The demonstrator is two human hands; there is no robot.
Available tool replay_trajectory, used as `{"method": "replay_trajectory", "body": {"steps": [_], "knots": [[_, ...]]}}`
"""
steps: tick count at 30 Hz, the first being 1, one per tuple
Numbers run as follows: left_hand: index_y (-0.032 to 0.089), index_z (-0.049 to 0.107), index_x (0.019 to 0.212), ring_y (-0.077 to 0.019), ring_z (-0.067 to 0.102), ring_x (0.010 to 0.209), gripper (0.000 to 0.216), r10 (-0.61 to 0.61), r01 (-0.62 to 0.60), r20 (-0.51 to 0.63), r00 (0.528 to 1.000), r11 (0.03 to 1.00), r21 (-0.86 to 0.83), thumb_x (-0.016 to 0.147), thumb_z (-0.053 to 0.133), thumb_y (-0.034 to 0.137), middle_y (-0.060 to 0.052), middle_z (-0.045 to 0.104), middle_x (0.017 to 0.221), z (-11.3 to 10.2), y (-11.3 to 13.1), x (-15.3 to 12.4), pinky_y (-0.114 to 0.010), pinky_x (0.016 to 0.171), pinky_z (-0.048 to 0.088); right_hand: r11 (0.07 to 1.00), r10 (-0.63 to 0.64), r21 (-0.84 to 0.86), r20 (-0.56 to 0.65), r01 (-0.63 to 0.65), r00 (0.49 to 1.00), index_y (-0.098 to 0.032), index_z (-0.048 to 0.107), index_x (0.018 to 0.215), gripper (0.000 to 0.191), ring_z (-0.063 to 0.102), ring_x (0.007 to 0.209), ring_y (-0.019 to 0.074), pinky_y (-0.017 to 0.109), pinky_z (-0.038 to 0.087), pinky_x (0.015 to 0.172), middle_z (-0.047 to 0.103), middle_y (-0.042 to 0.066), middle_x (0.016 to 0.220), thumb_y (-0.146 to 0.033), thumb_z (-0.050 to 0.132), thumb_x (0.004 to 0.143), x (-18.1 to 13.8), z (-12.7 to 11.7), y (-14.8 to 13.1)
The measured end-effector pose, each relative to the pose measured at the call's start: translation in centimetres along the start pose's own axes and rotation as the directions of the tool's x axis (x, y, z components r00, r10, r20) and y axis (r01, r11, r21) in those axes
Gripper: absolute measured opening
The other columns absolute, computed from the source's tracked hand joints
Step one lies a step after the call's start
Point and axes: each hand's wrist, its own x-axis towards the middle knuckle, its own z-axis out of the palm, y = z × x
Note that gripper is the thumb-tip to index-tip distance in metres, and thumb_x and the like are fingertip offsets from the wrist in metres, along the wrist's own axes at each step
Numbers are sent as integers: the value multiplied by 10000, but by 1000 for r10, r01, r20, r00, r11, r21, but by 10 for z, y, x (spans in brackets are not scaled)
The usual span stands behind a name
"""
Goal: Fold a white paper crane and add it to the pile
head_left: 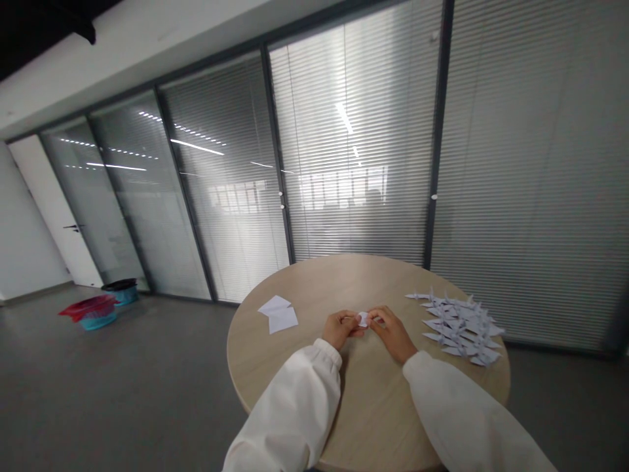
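Between my two hands, over the middle of the round table, is a small folded piece of white paper. My left hand pinches its left side with thumb and fingers. On the other side, the fingertips of my right hand close on its right edge. Much of the paper is hidden by the fingers, so its exact shape cannot be made out. To the right of my right hand lies a cluster of several folded white paper cranes. White paper sheets rest on the table to the left of my left hand.
The round wooden table stands close to a glass partition with blinds. On the floor at the left are a blue bin with a red bag and another with a black bag. A white door stands beyond them.
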Motion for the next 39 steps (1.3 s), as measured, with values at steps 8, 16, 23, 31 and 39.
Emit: {"method": "replay_trajectory", "body": {"steps": [8,16,23,31,39], "knots": [[86,601,716,-163,617,600,404,3,-4,17,1000,999,42,501,726,404,-65,657,637,0,-3,1,-280,596,499,998,24,-54,16,-23,1000,-187,571,780,160,524,804,164,281,418,703,552,33,829,-304,463,794,-1,1,4],[87,598,740,-172,627,649,388,0,-2,67,998,1000,25,511,735,368,-66,663,660,-3,-8,3,-279,616,502,996,10,-90,-14,-11,1000,-181,571,742,128,538,758,163,277,425,683,561,29,770,-282,497,769,-1,3,8],[84,611,769,-193,630,683,440,-16,13,98,995,1000,27,462,759,362,-84,669,707,-2,-4,-1,-299,643,498,997,35,-62,-37,-38,999,-183,573,699,111,549,704,153,261,446,642,573,20,738,-275,524,738,-2,3,9],[81,616,734,-158,614,590,433,16,-18,66,998,999,30,416,781,325,-56,660,643,-1,-2,-2,-281,614,498,995,97,-14,-47,-97,994,-191,563,676,140,564,672,155,258,455,629,591,18,713,-326,551,715,0,2,3],[94,613,725,-154,609,577,386,63,-65,42,997,997,35,462,758,337,-48,660,639,0,-3,0,-273,592,493,919,293,293,-60,-264,954,-224,404,948,416,608,697,167,282,478,643,611,5,795,-338,651,632,1,5,8]]}}
